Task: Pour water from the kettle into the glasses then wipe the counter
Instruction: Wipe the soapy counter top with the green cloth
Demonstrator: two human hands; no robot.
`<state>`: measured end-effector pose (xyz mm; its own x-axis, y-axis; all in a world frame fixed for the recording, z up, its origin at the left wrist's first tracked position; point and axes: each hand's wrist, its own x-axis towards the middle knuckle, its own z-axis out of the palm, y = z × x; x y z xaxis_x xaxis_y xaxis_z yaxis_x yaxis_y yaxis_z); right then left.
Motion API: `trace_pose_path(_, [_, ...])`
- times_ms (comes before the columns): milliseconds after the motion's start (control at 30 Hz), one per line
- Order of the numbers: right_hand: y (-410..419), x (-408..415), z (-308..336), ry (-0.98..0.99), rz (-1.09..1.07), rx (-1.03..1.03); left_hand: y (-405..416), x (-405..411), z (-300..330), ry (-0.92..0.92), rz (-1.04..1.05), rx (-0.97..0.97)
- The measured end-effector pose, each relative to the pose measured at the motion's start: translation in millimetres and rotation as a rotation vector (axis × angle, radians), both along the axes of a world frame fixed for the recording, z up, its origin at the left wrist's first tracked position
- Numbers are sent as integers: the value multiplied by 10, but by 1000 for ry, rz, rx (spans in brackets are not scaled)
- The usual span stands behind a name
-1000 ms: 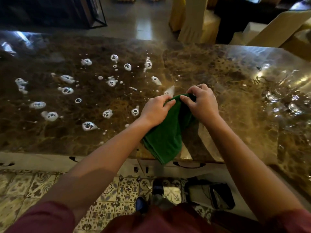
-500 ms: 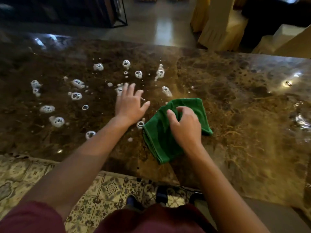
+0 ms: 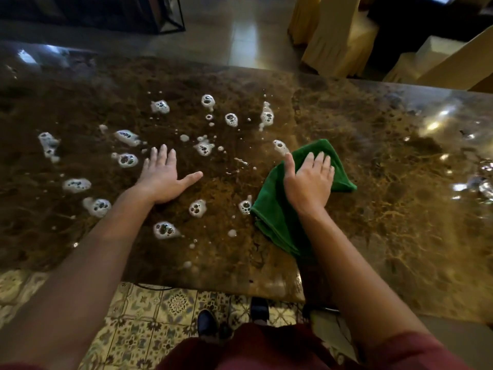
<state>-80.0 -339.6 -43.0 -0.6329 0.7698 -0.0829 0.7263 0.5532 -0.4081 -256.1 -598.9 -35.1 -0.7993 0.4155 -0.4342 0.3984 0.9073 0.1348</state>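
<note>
Head view, right hand [image 3: 309,180] flat on cloth [image 3: 277,214]

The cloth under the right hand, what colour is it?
Solid dark green cloth, seen clearly in the head view, lying on the brown marble counter.
</note>
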Motion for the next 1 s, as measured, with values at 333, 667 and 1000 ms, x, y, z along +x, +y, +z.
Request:
trace_pose_path(333, [302,-1511,-4,-164,417,211,-36,-6,-22,6,-61,-36])
trace_pose_path(667, [-877,412,-169,-175,519,214,-166,-37,-80,17,-140,19])
trace_pose_path(1000, [106,-1331,-101,-182,185,138,-160,-5,-54,12,-134,33])
